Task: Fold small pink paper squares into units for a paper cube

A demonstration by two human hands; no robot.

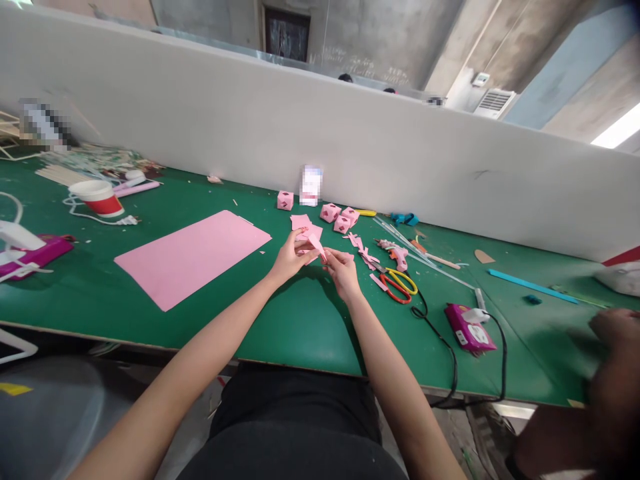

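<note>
Between both hands, over the green table, is a small folded piece of pink paper. My left hand pinches its left side, and the fingers of my right hand close on its right end. Just behind them lie small pink paper squares. Beyond those stand several pink paper boxes with cut-out holes, one box apart from the group. Pink paper strips lie to the right of my right hand, beside scissors with red and yellow handles. A large pink sheet lies flat to the left.
A pink glue gun lies behind the scissors, its black cord running to a purple pack. At left stand a paper cup and another purple pack. A white partition borders the table's back. Another person's hand is at right.
</note>
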